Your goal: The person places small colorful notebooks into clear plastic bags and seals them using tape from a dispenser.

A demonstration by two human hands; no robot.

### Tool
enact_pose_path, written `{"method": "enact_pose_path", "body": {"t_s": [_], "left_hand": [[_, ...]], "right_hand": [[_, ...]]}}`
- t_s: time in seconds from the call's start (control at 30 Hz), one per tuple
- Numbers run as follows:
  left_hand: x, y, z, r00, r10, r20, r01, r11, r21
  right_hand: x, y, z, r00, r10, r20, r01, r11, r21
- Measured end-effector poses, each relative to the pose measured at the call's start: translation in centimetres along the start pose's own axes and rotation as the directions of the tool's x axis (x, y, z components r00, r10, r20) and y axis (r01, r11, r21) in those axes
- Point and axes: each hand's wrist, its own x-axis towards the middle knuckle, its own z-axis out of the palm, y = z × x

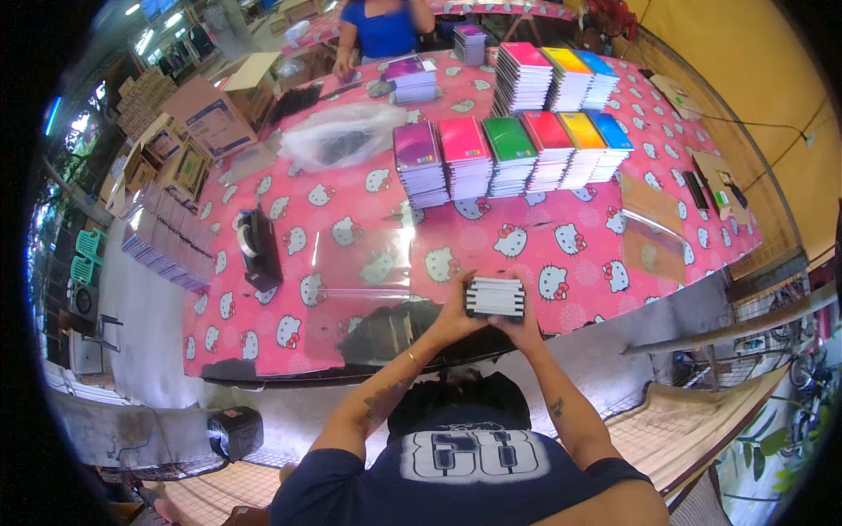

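Note:
A small stack of notebooks (495, 298) is held edge-on above the front edge of the table, its white page edges banded with black. My left hand (451, 321) grips the left side of the stack, and my right hand (523, 330) closes round its lower right. The fingers behind the stack are hidden. Beyond my hands stand piles of notebooks with purple (416, 145), pink (462, 138), green (511, 140), red (546, 131), yellow (582, 131) and blue (610, 131) covers.
The table (438, 267) has a pink patterned cover. A black tape dispenser (257, 252) stands left, near a long row of notebooks (167, 232). Clear plastic bags (342, 136) and cardboard boxes (210, 118) lie farther back. Across the table is a person in blue (382, 28).

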Motion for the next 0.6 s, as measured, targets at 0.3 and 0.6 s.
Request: {"method": "enact_pose_path", "body": {"t_s": [0.3, 0.6], "left_hand": [[1.3, -1.0, -0.3, 0.996, -0.077, 0.046, 0.077, 0.997, -0.003], [3.1, 7.1, -3.3, 0.959, -0.136, 0.249, -0.121, 0.6, 0.791]], "right_hand": [[1.6, 0.8, -0.4, 0.999, -0.019, 0.03, 0.02, 0.999, -0.043], [2.5, 2.0, -2.4, 0.99, -0.065, 0.126, 0.088, 0.979, -0.183]]}}
